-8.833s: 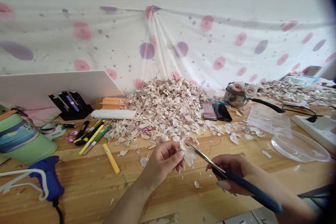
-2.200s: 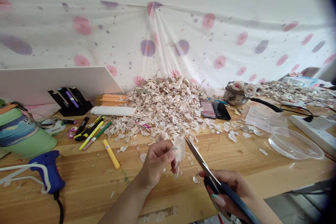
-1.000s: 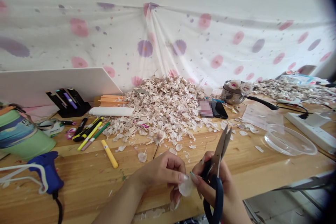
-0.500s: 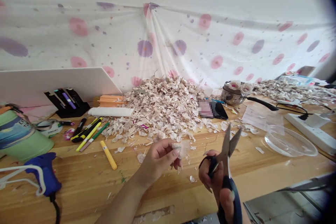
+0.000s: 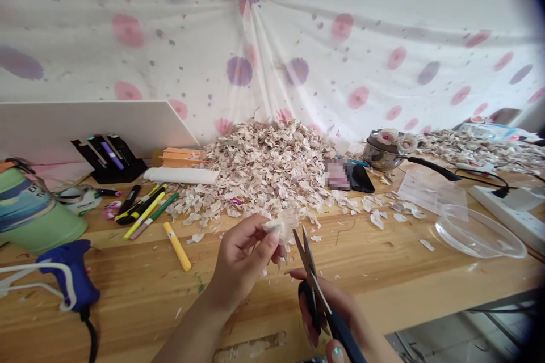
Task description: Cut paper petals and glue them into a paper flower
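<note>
A thin, pale petal-like piece (image 5: 286,226) is pinched between thumb and fingers of the left hand (image 5: 247,249), raised over the table (image 5: 145,306) just in front of a heap of dry petals (image 5: 272,173). The right hand (image 5: 343,298) grips a pair of dark-handled scissors (image 5: 310,267); the blades stand parted, tips near the petal-like piece but apparently not touching it. How much of its edge is trimmed cannot be told.

Small scraps lie below the hands, which suggests that some cutting is done, while the heap appears to hold plenty of loose material. Two made-up flowers (image 5: 406,143) look like finished pieces.

Those flowers rest at the top of a metal pot (image 5: 381,157), behind and to the right of the heap; its interior is hidden. Nearer on that side lies a clear, shallow dish (image 5: 494,254). On the left, a black holder (image 5: 123,173) keeps several markers slanted, a purple one (image 5: 109,154) among them. A green container (image 5: 46,221) stands at the left edge, its contents out of sight, behind a blue glue gun (image 5: 74,278).
</note>
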### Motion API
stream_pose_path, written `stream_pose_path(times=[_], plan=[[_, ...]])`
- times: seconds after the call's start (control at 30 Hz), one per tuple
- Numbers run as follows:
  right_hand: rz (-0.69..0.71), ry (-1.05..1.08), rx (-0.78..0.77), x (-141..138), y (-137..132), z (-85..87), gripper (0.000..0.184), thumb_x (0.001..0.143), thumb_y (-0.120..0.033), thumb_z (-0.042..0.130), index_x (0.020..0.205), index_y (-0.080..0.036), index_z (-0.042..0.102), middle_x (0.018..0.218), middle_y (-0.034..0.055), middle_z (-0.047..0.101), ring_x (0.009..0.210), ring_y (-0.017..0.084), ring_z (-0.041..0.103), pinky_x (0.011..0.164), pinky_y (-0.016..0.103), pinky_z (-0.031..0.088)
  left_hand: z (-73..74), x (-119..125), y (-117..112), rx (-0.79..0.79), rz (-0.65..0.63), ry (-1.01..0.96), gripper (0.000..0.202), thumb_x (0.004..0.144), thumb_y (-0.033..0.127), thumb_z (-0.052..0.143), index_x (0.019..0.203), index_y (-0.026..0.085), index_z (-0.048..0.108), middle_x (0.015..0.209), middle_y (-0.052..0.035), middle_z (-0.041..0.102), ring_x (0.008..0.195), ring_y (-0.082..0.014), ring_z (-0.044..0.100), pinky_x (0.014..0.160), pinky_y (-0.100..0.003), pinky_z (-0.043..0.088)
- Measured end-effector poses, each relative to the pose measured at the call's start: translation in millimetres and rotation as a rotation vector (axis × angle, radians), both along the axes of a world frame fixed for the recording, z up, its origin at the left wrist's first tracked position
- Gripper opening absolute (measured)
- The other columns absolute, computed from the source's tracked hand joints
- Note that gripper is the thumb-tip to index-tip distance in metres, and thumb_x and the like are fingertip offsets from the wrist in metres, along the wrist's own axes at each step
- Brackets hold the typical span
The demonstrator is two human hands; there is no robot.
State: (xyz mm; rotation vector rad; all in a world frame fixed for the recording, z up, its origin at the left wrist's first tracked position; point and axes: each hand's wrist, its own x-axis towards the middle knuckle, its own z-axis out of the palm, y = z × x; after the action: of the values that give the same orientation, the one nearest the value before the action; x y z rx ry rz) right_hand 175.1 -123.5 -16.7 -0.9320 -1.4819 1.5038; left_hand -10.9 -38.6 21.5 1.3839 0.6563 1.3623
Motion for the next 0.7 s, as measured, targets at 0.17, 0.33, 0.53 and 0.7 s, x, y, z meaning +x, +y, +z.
stream_pose_path(times=[0.17,0.33,0.53,0.7], plan=[[-0.003,-0.004,-0.01,1,0,-3.4,0.077,0.079,-0.065,0.06,0.141,-0.024,0.039,0.085,0.003,0.053,0.073,0.018,0.048,0.072,0.031,0.042,0.8,1,1,-0.032,-0.132,0.102,0.018,0.086,0.036,0.063,0.08,0.019,0.067,0.066,0.0021,0.063,0.056,-0.0088,0.058,0.054,-0.019,0.048],[-0.002,-0.024,-0.04,3,2,6.9,0.083,0.076,-0.072,0.056,0.139,-0.02,0.041,0.082,0.0036,0.05,0.068,0.018,0.044,0.064,0.03,0.04,0.7,3,-1,-0.063,-0.244,0.156,0.022,0.087,0.038,0.062,0.077,0.018,0.063,0.063,0.0024,0.062,0.058,-0.008,0.058,0.058,-0.018,0.047],[-0.009,0.0,0.021,-1,4,11.9,0.08,0.077,-0.075,0.051,0.134,-0.019,0.045,0.076,0.0017,0.049,0.065,0.017,0.042,0.06,0.028,0.035,-3.1,2,-1,-0.087,-0.268,0.145,0.025,0.086,0.041,0.062,0.078,0.017,0.061,0.064,0.0022,0.061,0.059,-0.0079,0.057,0.059,-0.018,0.046],[-0.056,-0.01,0.01,0,4,9.8,0.073,0.079,-0.07,0.054,0.128,-0.016,0.051,0.072,-0.0005,0.046,0.061,0.014,0.039,0.057,0.026,0.035,-2.8,3,1,-0.139,-0.293,0.103,0.025,0.085,0.04,0.064,0.08,0.016,0.061,0.065,0.0012,0.063,0.059,-0.0086,0.057,0.058,-0.02,0.046]])
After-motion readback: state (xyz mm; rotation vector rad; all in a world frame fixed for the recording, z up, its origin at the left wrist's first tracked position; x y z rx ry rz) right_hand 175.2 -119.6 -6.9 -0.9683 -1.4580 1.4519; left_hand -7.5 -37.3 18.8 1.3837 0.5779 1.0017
